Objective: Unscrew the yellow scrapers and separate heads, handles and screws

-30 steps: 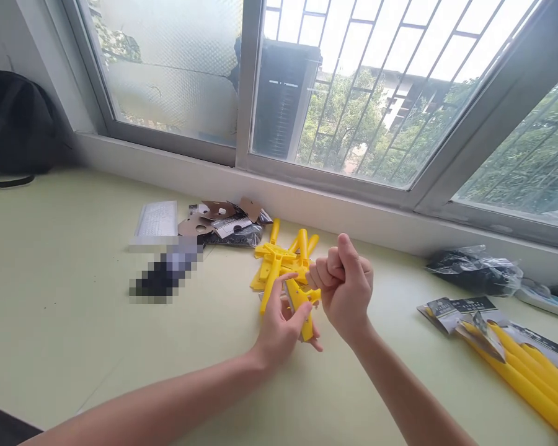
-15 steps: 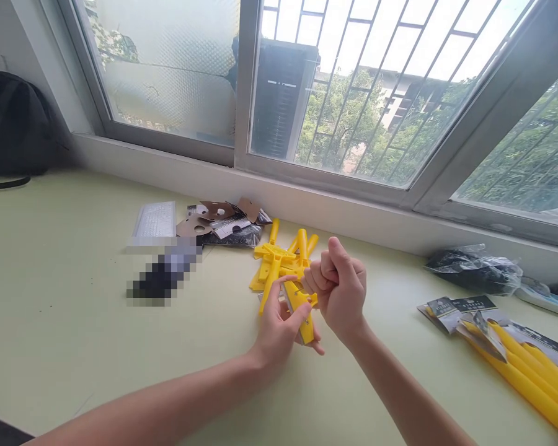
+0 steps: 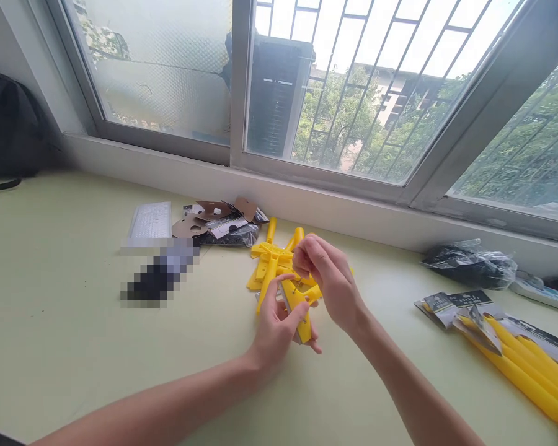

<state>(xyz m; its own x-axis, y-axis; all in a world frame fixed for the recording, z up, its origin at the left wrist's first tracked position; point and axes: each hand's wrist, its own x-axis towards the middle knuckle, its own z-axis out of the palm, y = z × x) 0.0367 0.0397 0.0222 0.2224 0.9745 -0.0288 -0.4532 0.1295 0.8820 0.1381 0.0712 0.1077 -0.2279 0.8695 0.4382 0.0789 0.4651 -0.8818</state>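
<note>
My left hand (image 3: 270,331) is closed around the head of a yellow scraper (image 3: 303,331), thumb pressed on its face and a grey metal blade edge along its left side. Screws show on that yellow face. Just above it, my right hand (image 3: 332,279) is curled tight around a thin metal-shafted tool (image 3: 297,285). The shaft's lower end meets the upper screw area; its handle is hidden by the fingers, so I cannot tell its exact kind. Right behind my hands lies a pile of yellow scrapers (image 3: 270,263), handles pointing in different directions.
Torn cardboard packaging (image 3: 230,226) and a clear plastic tray (image 3: 151,220) lie near the window ledge. A blurred dark object (image 3: 155,282) is at left. Packaged yellow scrapers (image 3: 521,365) and a black bundle in plastic (image 3: 469,266) lie right. A black bag (image 3: 13,124) stands far left.
My right fist has tilted over and moved slightly left, its thumb no longer pointing up. My left hand keeps its hold on the scraper. The view has shifted a little.
</note>
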